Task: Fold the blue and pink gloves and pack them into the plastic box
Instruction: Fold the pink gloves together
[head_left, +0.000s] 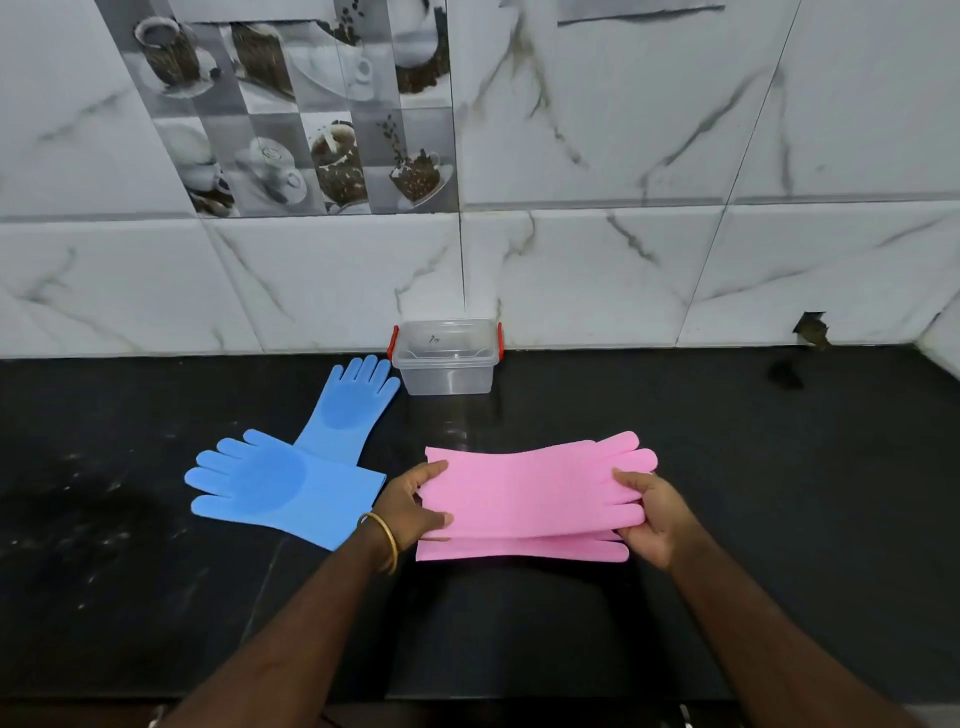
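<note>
Both hands pinch the pink gloves (530, 493): left hand (410, 506) on the cuffs, right hand (649, 514) on the fingers. It looks like two stacked, and the slippery bottom one may slide out. Farther back lie blue gloves (291, 483), then the open plastic box (445, 358).

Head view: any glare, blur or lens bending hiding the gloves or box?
Head view: wide-angle bending bows the wall tiles; soft sheen on the black counter; pink gloves, blue gloves and plastic box evenly lit, sharp enough.

no legible text anywhere
</note>
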